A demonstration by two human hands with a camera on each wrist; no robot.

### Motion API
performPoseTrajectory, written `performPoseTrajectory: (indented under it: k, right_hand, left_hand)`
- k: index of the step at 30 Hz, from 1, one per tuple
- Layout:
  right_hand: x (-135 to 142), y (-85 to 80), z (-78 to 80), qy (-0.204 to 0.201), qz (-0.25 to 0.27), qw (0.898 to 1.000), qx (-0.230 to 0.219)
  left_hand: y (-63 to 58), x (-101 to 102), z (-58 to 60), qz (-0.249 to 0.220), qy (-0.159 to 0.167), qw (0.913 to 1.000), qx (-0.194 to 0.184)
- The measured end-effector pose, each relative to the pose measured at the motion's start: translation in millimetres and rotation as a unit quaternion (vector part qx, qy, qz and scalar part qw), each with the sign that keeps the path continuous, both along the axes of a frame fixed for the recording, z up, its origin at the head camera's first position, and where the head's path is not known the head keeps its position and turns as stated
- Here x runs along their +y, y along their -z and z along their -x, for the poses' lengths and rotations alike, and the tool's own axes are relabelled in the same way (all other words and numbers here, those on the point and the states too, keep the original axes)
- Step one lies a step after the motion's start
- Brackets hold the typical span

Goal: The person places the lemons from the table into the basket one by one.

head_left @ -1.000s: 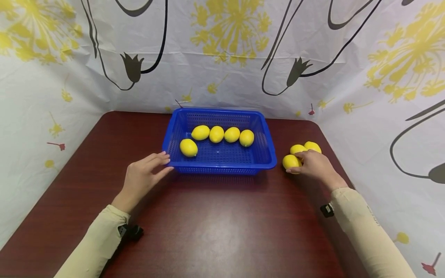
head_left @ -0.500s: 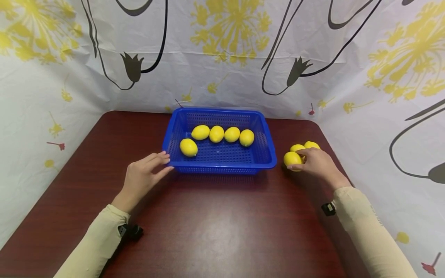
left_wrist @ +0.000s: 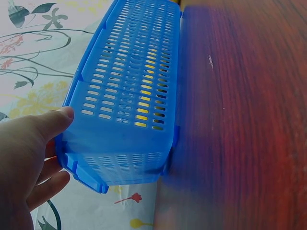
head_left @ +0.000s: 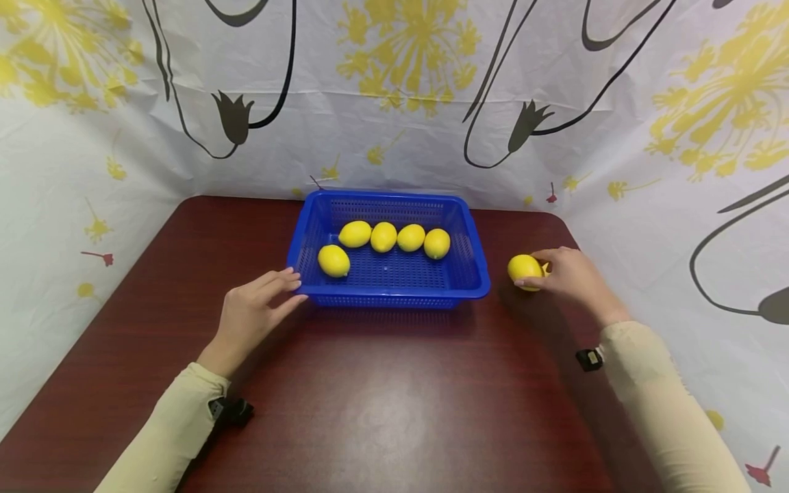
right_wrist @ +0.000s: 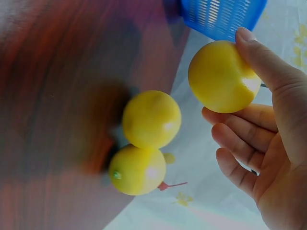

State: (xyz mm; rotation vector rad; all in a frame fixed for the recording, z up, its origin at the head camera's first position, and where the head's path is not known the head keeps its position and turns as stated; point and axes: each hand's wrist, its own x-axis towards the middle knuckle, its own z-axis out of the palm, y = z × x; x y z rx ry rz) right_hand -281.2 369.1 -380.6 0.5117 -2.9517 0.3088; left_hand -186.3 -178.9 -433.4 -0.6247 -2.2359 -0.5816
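Observation:
My right hand [head_left: 573, 277] pinches a yellow lemon [head_left: 522, 269] between thumb and fingers, to the right of the blue basket [head_left: 385, 292]. In the right wrist view this lemon [right_wrist: 218, 79] is held up, apart from two other lemons that lie together on the table, one nearer [right_wrist: 151, 119] and one behind it [right_wrist: 137, 170]. From the head, my right hand hides most of those two. Across the basket's front left corner my left hand [head_left: 253, 318] holds the rim, its thumb [left_wrist: 60, 120] on the front side and its fingers round the left side.
Inside the basket, several lemons [head_left: 383, 237] form a row along the back, with another lemon [head_left: 334, 261] at the left. The dark red-brown table [head_left: 382, 383] reaches back to a white flower-patterned cloth [head_left: 394, 150], which also hangs at both sides.
My right hand has lifted the front lemon of the pile and drawn it slightly back and up, away from the other two. My left hand and the basket have stayed put.

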Motion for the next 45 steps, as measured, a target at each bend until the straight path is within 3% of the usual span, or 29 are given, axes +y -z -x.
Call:
performPoseTrajectory:
  k: [18, 45]
  right_hand:
    - [-4.8, -33.7, 0.2, 0.002, -0.01, 1.0, 0.002]
    - [-38.1, -58.6, 15.3, -0.003, -0.026, 0.999, -0.025]
  left_hand:
    - [1.1, 0.9, 1.0, -0.013, 0.009, 0.9998, 0.015]
    - [-0.1, -1.2, 0.1, 0.007, -0.001, 0.9999, -0.009]
